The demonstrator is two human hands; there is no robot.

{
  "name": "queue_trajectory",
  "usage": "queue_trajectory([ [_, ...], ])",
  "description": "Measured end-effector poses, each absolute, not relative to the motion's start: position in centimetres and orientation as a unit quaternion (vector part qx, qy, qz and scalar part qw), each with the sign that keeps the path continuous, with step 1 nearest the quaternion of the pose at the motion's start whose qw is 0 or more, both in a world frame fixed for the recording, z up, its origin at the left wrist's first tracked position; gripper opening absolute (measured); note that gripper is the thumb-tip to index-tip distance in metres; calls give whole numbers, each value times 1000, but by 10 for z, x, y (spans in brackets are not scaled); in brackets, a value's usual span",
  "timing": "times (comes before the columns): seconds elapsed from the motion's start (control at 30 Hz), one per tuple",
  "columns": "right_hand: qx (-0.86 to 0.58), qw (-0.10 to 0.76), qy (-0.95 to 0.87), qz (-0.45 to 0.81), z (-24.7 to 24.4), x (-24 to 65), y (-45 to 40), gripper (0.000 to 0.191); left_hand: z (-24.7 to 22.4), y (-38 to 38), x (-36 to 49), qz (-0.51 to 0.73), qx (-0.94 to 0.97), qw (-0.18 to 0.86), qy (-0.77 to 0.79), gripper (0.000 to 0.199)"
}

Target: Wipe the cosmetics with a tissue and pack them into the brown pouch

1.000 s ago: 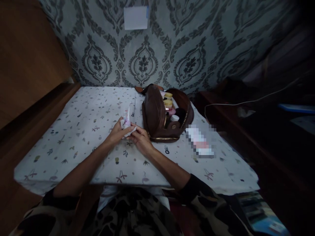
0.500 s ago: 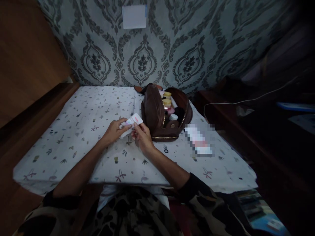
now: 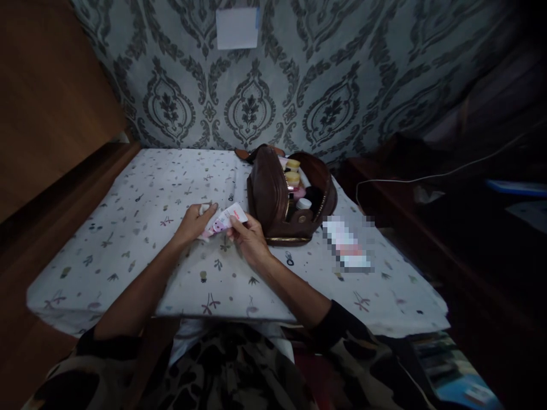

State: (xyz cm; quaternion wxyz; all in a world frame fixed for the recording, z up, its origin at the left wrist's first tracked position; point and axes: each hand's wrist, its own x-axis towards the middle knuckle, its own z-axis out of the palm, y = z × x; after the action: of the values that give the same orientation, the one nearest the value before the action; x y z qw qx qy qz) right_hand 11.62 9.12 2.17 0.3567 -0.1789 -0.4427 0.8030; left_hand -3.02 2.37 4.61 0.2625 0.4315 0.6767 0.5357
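My right hand [image 3: 249, 236] pinches a white squeeze tube [image 3: 226, 219] with pink print by its upper end, thumb on the front. At the tube's other end is my left hand [image 3: 194, 222], closed on a crumpled white wipe [image 3: 205, 208], part of which shows beside the thumb. The left fingers are partly hidden, and whether they also grip the tube is unclear. Just right of both hands stands a brown toiletry bag [image 3: 268, 191], unzipped. Inside it are yellow-capped items [image 3: 292, 176], a white-lidded container [image 3: 303, 204] and a pinkish item.
A white printed cloth [image 3: 149, 256] covers the table. On its right side lies a pixel-blurred item [image 3: 348, 245]. Behind is a patterned wall with a white box [image 3: 237, 28]. A wooden cabinet [image 3: 51, 85] borders the left; a pale cable [image 3: 401, 181] runs at right.
The tube now shows more of its printed face, as my left hand has shifted left along it with the white wipe. My right hand keeps its hold. The view has shifted slightly.
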Motion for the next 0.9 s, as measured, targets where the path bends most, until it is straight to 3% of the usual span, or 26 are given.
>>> queue_trajectory([
  [0.23,-157,359,-416,821,26,118,91,25,44,21,-31,496,409,404,651,61],
  [0.37,-152,351,-418,824,31,119,89,25,48,22,-29,506,435,344,660,53],
  [0.57,-170,334,-446,813,31,119,87,41,39,27,-31,521,455,265,671,40],
  [0.9,-181,337,-536,752,20,118,88,47,37,28,-42,512,410,223,721,31],
])
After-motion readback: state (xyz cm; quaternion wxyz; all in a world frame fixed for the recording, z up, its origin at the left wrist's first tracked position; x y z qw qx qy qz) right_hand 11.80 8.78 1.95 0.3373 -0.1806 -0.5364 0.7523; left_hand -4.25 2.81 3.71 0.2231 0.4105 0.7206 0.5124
